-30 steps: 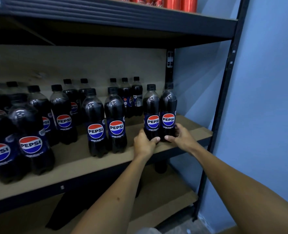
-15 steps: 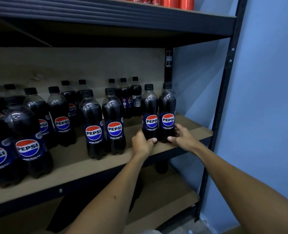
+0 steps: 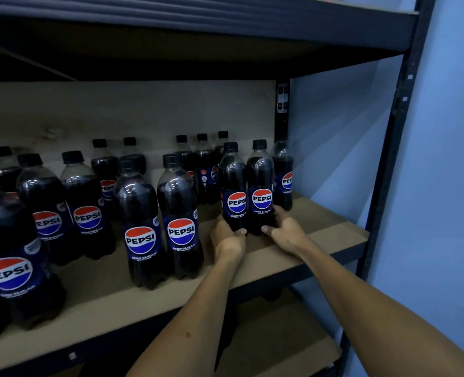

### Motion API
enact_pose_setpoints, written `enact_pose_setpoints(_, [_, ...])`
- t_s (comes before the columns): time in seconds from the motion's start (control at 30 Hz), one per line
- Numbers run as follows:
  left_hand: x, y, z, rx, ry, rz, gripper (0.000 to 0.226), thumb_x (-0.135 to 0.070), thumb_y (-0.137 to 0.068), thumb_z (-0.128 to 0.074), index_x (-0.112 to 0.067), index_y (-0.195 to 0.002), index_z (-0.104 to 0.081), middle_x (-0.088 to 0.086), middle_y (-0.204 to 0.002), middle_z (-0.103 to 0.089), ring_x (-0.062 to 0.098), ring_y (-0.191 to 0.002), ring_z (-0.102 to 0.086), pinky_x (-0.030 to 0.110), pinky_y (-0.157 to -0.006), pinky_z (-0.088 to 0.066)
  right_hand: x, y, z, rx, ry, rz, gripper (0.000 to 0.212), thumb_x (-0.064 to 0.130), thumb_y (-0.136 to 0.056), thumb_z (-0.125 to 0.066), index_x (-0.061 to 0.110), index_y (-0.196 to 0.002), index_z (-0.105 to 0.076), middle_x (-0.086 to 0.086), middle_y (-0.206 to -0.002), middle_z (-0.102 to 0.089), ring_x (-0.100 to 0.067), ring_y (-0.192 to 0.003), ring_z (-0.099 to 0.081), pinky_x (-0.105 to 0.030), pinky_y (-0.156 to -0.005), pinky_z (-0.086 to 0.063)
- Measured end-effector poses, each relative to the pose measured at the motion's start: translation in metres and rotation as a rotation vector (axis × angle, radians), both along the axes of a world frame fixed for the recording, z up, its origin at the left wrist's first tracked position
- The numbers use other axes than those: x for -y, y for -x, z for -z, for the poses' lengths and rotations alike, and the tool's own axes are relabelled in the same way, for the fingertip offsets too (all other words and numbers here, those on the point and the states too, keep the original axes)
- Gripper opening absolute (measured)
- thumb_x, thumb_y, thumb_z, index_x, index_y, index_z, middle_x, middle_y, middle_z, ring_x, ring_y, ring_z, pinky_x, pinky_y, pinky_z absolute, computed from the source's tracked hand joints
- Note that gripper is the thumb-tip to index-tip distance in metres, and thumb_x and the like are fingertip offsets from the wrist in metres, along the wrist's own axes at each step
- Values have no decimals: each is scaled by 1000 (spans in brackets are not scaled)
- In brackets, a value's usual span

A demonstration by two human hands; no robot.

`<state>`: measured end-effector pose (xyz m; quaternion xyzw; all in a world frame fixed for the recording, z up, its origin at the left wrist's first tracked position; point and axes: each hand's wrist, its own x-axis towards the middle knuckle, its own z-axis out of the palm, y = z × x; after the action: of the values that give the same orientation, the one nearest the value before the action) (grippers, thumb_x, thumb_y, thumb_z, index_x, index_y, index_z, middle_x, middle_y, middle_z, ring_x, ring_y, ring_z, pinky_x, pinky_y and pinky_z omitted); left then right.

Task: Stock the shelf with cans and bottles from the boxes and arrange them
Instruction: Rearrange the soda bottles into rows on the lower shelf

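Dark cola bottles are standing upright in loose pairs along the wooden shelf (image 3: 334,235), labels outward. Near the shelf's right end, the left hand (image 3: 229,238) is gripping the base of one bottle (image 3: 233,186) and the right hand (image 3: 286,232) its touching neighbour (image 3: 260,183), probably squaring this pair into a row.

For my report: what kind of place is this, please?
Probably a shop stockroom or storage room. A dark metal rack with wooden shelf boards holds many identical Pepsi bottles in rows, against a plain blue wall.
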<state>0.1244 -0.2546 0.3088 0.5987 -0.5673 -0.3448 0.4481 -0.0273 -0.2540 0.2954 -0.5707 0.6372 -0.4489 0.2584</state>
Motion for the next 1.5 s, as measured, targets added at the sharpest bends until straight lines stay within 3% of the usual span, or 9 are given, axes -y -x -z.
enact_pose_setpoints(0.23, [8,4,2,16,-35,-36,59,-9,-91,-63,-8,-142,-36,13,-139,-53,32,-128,-50,38,-102,-41,7,3,7,9,23,-11,64,14,-88,-67,31,-143,-39,1,-138,-56,-19,-128,-50,-42,-112,-38])
enact_pose_setpoints(0.57, [4,2,2,48,-41,-30,52,-10,-91,-61,-9,-138,-38,13,-134,-56,33,-124,-54,38,-98,-44,5,-1,7,-16,15,-32,68,16,-87,-65,34,-146,-35,2,-142,-53,-20,-132,-47,-44,-113,-37])
enact_pose_setpoints(0.8, [-1,0,-1,73,-39,-4,70,-14,-90,-64,-11,-150,-27,11,-142,-51,31,-130,-48,40,-104,-41,2,-3,5,-49,36,0,62,22,-87,-68,31,-143,-43,3,-138,-57,-19,-130,-50,-43,-111,-39])
enact_pose_setpoints(0.97, [-24,-5,-4,202,-26,40,80,-18,-92,-61,-10,-155,-11,12,-144,-46,30,-132,-46,36,-103,-41,-16,-9,1,-110,46,94,47,21,-89,-68,21,-135,-56,0,-126,-65,-20,-119,-58,-28,-97,-44])
enact_pose_setpoints(1.1, [-53,-12,-7,256,0,50,50,-12,-90,-61,-9,-136,-40,12,-127,-60,29,-117,-58,33,-91,-47,-45,-16,-3,-125,-32,136,61,26,-91,-67,6,-144,-43,-8,-141,-53,-26,-132,-47,-36,-108,-40])
enact_pose_setpoints(1.2, [-76,-18,-11,275,18,96,51,-12,-90,-62,-8,-137,-42,14,-129,-58,31,-118,-57,34,-92,-47,-72,-20,-7,-84,-71,103,71,25,-91,-68,6,-150,-33,-9,-152,-42,-24,-139,-40,-39,-115,-34])
enact_pose_setpoints(1.37, [-103,-31,-35,299,108,166,46,-7,-89,-58,-11,-134,-50,11,-128,-58,29,-118,-55,32,-94,-46,-112,-16,-27,-86,-75,118,62,22,-92,-68,7,-145,-41,-9,-145,-48,-23,-132,-46,-36,-112,-37])
enact_pose_setpoints(1.5, [-103,-38,-81,326,266,201,39,-2,-87,-53,-7,-125,-59,12,-120,-61,29,-102,-63,33,-84,-52,-125,-8,-56,-90,-20,168,53,17,-92,-67,5,-139,-47,-9,-138,-55,-23,-128,-50,-36,-109,-40])
